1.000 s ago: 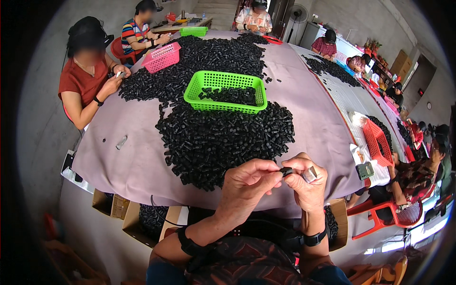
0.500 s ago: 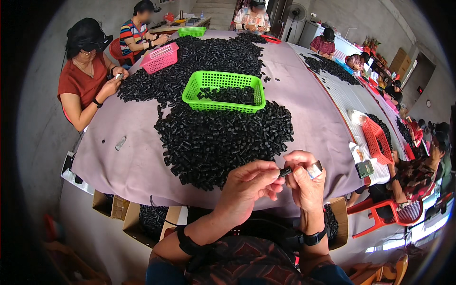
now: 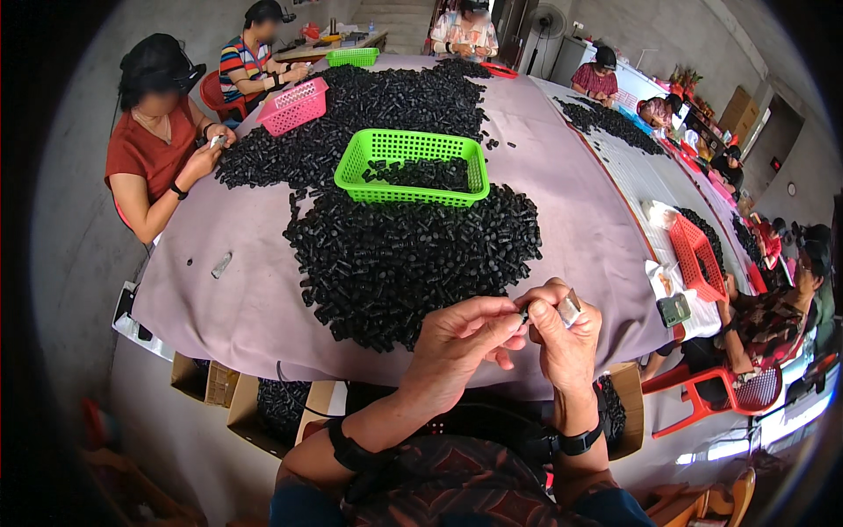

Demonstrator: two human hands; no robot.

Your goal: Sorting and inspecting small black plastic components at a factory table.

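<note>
My left hand (image 3: 464, 338) and my right hand (image 3: 565, 338) meet at the near edge of the table, fingertips pinched together on a small black part (image 3: 524, 314). The right hand also grips a small silver metal tool (image 3: 571, 307) between thumb and fingers. Just beyond the hands lies a big heap of small black cylindrical parts (image 3: 408, 255) on the mauve tablecloth (image 3: 255, 299). Behind the heap stands a green plastic basket (image 3: 413, 167) with a layer of the same black parts inside.
Other people sit round the long table, one in a red top (image 3: 154, 154) at the left. A pink basket (image 3: 294, 105), another green basket (image 3: 353, 57) and red baskets (image 3: 700, 256) stand further off. Cardboard boxes (image 3: 263, 404) of black parts sit under the table edge.
My hands have stayed at the table's near edge; the left fingers have closed in tighter against the right hand on the small black part.
</note>
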